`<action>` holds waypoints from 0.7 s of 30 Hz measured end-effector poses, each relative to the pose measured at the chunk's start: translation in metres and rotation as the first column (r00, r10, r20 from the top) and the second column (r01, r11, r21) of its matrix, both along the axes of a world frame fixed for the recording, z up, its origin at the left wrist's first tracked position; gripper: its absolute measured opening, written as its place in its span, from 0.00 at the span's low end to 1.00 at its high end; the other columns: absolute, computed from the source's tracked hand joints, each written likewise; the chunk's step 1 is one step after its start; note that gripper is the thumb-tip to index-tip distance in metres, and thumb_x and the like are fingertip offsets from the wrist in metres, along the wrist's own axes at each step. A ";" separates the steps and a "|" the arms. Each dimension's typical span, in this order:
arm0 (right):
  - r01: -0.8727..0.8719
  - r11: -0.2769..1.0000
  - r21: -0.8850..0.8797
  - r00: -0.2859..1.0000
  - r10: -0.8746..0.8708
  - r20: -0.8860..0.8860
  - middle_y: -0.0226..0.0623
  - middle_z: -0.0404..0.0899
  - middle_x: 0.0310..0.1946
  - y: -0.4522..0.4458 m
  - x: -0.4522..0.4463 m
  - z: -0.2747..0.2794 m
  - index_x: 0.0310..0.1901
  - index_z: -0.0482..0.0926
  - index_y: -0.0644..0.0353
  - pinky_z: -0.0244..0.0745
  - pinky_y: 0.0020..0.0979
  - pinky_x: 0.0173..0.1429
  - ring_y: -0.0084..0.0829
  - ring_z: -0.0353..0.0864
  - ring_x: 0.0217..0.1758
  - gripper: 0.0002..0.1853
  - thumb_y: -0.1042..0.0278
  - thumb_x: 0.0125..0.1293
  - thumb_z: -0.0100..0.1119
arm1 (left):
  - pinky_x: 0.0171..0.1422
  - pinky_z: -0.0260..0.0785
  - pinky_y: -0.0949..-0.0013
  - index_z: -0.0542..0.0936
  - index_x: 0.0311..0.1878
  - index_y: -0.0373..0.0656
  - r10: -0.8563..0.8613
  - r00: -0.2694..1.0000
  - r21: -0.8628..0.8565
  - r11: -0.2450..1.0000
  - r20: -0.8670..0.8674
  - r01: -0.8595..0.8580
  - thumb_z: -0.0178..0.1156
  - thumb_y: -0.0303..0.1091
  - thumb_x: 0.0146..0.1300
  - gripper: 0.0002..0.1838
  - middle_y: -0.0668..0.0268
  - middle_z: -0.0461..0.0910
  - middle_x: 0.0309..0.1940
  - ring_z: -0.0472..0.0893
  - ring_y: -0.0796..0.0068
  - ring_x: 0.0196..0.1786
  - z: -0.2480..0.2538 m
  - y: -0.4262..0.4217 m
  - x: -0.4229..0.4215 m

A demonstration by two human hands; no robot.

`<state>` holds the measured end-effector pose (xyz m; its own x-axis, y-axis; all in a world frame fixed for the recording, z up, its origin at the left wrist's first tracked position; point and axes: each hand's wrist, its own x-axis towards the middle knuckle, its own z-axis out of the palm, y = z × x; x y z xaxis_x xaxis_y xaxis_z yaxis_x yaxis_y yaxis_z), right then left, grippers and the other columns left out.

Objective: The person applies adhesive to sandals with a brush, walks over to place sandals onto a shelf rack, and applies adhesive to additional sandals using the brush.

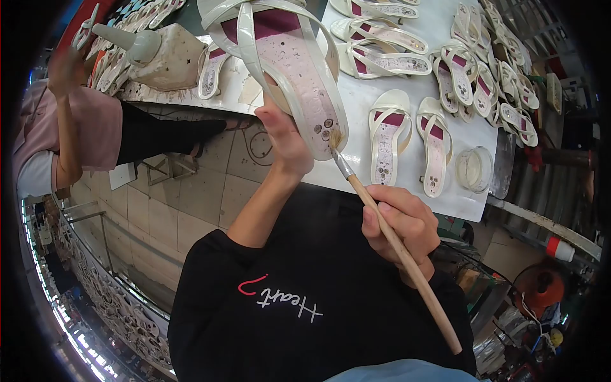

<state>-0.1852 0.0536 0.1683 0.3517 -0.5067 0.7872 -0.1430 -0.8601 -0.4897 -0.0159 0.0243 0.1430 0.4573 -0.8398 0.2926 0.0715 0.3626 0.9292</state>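
My left hand [283, 143] holds up a white strappy sandal [299, 76], its heel end toward me, with the thumb at its side and the other fingers hidden behind it. The insole is pale pink with dark round marks near the heel and a maroon patch further up. In my right hand [404, 226] is a paintbrush [407, 261] with a long wooden handle, gripped near the metal collar. Its bristles touch the insole beside the round marks. A pair of similar sandals [385, 143] lies on the white tabletop [350, 175] to the right of the held one.
A round clear dish [473, 169] stands near the table's right front corner. Many more sandals [388, 60] lie in rows along the table. At the left, a person in a pink top [89, 121] sits beside a block with a grey post [143, 48].
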 end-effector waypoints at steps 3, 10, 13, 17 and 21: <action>0.020 0.999 0.027 1.000 -0.019 -0.012 0.47 0.79 0.29 0.000 0.000 0.002 0.37 0.68 0.67 0.75 0.27 0.20 0.34 0.81 0.22 0.14 0.78 0.55 0.66 | 0.67 0.55 0.67 0.48 0.71 0.33 0.001 1.000 0.001 1.000 0.009 -0.001 0.23 0.77 0.60 0.54 0.58 0.63 0.61 0.64 0.70 0.61 -0.002 0.000 -0.001; 0.083 0.993 0.086 0.995 -0.087 0.045 0.44 0.80 0.24 -0.002 0.007 0.006 0.31 0.68 0.65 0.73 0.25 0.19 0.30 0.78 0.17 0.11 0.79 0.55 0.65 | 0.67 0.54 0.67 0.50 0.70 0.32 0.012 1.000 0.001 1.000 -0.007 -0.012 0.24 0.76 0.61 0.53 0.58 0.63 0.61 0.64 0.70 0.62 -0.008 -0.001 -0.005; 0.124 0.980 0.156 0.987 -0.138 0.085 0.43 0.80 0.23 -0.003 0.009 0.007 0.27 0.68 0.65 0.72 0.24 0.19 0.28 0.77 0.16 0.12 0.79 0.54 0.65 | 0.67 0.54 0.66 0.50 0.70 0.32 -0.004 1.000 -0.016 1.000 -0.029 0.003 0.24 0.75 0.62 0.52 0.58 0.63 0.61 0.63 0.70 0.63 -0.012 -0.002 -0.005; 0.149 0.963 0.225 0.982 -0.170 0.077 0.39 0.81 0.23 -0.004 0.009 0.006 0.26 0.68 0.63 0.70 0.21 0.19 0.24 0.76 0.15 0.12 0.78 0.55 0.66 | 0.67 0.55 0.67 0.52 0.69 0.33 -0.010 0.999 -0.029 1.000 -0.038 0.009 0.24 0.74 0.62 0.51 0.58 0.64 0.60 0.64 0.70 0.61 -0.014 -0.003 -0.007; 0.177 0.916 0.360 0.967 -0.231 0.111 0.38 0.81 0.22 -0.007 0.012 0.002 0.24 0.68 0.61 0.68 0.21 0.19 0.21 0.76 0.15 0.13 0.78 0.55 0.65 | 0.66 0.56 0.67 0.52 0.68 0.33 -0.029 1.000 -0.018 0.999 -0.008 0.029 0.23 0.74 0.63 0.50 0.59 0.64 0.59 0.65 0.71 0.60 -0.017 -0.003 -0.008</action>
